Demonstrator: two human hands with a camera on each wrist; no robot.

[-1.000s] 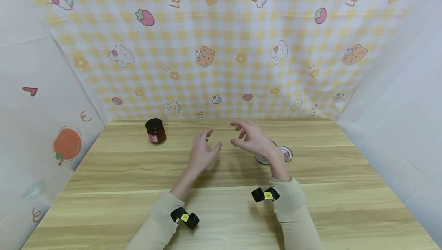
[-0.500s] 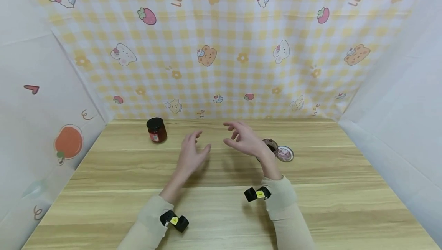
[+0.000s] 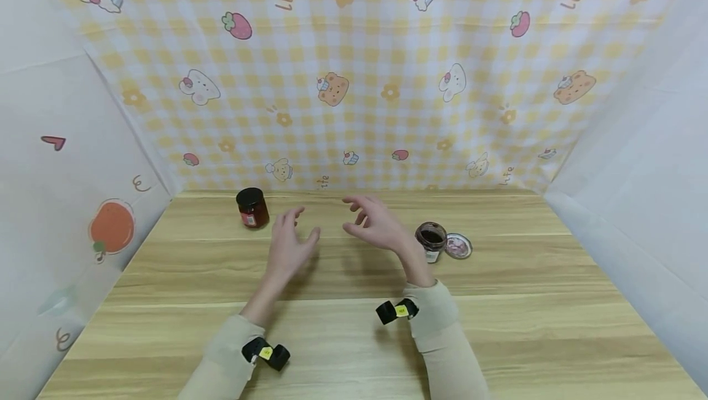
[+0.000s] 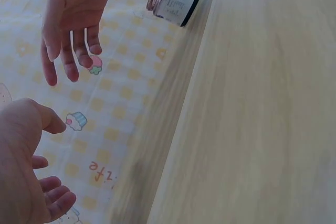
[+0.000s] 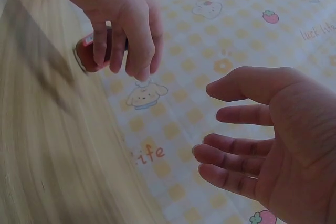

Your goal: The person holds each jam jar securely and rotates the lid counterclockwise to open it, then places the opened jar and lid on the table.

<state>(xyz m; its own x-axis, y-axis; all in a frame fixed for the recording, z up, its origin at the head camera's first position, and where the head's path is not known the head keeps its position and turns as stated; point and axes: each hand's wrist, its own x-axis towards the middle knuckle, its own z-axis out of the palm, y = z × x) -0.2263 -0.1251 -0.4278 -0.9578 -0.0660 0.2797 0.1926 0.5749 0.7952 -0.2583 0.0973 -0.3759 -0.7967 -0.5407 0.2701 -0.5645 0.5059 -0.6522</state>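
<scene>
Tabletop (image 3: pixel 531 301) bears an open jar (image 3: pixel 431 240), dark inside.

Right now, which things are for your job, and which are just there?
Probably for the job (nothing is held, so I'm guessing): closed jar, open jar, loose lid beside it.
Just around: patterned cloth behind, wooden table underneath.

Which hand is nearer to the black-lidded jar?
Left. The left hand is close by, just right of the black-lidded jar in the head view; the right hand is farther off to the right.
</scene>
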